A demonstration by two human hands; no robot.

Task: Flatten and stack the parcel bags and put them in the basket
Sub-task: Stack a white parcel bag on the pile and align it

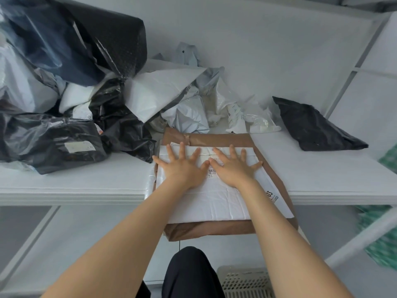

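We see white parcel bag (214,201) flat on brown bag (214,230), long axis pointing away from us; creased, barcode-labelled. Left grip (184,168), right grip (234,168) press it, fingers spread.

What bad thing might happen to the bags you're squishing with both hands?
The white bag and the brown bag under it stick out past the table edge, so they might slide off when the left hand and right hand lift. The heaped black bags nearby might tumble onto the flat stack.
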